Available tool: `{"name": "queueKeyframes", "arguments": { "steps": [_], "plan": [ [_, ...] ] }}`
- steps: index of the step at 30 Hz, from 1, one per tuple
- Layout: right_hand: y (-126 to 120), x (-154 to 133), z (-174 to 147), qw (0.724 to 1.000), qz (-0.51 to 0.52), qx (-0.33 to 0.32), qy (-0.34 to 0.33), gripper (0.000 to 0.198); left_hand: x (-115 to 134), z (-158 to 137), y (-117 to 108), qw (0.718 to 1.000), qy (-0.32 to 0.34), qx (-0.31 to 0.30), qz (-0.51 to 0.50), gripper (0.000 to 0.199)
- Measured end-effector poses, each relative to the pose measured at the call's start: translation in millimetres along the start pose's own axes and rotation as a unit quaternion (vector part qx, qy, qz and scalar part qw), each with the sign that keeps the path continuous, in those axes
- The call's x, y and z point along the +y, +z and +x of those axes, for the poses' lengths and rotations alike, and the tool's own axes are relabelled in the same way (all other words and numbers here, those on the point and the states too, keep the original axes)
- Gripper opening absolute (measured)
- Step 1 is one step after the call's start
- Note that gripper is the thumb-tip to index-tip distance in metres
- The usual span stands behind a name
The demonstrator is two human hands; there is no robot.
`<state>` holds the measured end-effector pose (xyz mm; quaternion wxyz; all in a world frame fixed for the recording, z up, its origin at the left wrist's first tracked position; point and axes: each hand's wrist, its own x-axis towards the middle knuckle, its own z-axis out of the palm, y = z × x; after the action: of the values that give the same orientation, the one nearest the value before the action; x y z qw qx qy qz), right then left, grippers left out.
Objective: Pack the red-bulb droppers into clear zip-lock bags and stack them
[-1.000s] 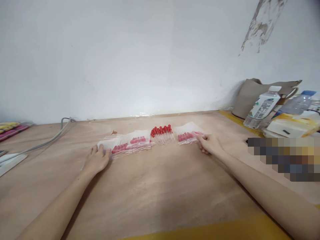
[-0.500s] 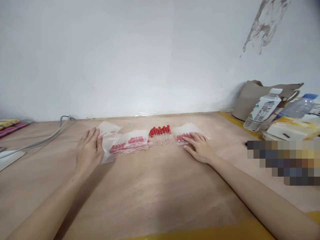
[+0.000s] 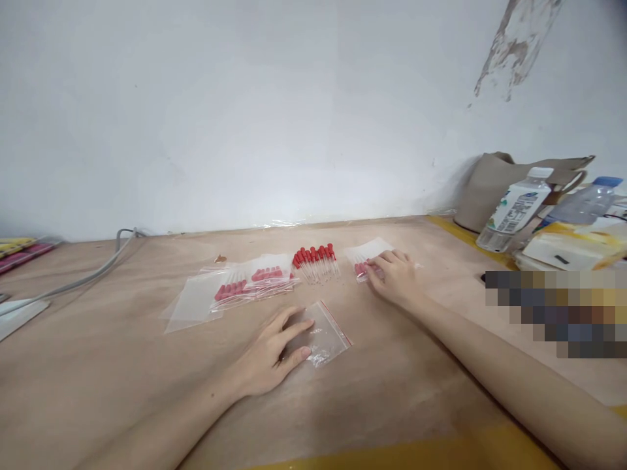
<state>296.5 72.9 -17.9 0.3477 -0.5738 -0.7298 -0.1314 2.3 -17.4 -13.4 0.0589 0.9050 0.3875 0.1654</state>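
My left hand is open over a small zip bag that lies flat on the table, and its fingertips touch the plastic. Nothing shows inside that bag. My right hand has its fingers closed at the edge of a clear bag of red-bulb droppers, covering part of it. Between the bags lies a loose row of thin droppers with red bulbs. To the left of the row, several filled bags overlap one another. Flat clear bags lie at their left end.
A grey cable runs along the left of the wooden table. At the right are a beige bag, a white-capped bottle, a blue-capped bottle and a yellow-white packet. The wall rises behind.
My left hand has come from the flat bags at left to the front middle, and a zip bag now lies under its fingers. My right hand's fingers have drawn together at the dropper bag.
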Motion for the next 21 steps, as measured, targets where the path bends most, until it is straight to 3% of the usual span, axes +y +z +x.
{"name": "queueKeyframes", "arguments": {
  "steps": [3, 8, 13, 17, 21],
  "plan": [
    [15, -22, 33, 0.987, 0.108, -0.074, 0.087, 0.019, 2, 2, -3, 0.998, 0.030, 0.045, 0.028, 0.034],
    [63, -46, 84, 0.964, 0.146, -0.092, 0.200, 0.023, 2, 2, -4, 0.995, 0.072, 0.051, 0.050, 0.028],
    [97, -50, 97, 0.933, 0.188, -0.095, 0.291, 0.017, -3, -3, -10, 0.997, 0.073, -0.018, -0.034, 0.033],
    [93, -48, 96, 0.911, 0.244, -0.050, 0.329, 0.016, -3, -4, -13, 0.994, 0.070, -0.069, -0.049, 0.040],
    [55, -36, 83, 0.897, 0.306, 0.020, 0.318, 0.031, -3, -4, -11, 0.997, 0.046, -0.058, -0.030, 0.039]
  ]
}}
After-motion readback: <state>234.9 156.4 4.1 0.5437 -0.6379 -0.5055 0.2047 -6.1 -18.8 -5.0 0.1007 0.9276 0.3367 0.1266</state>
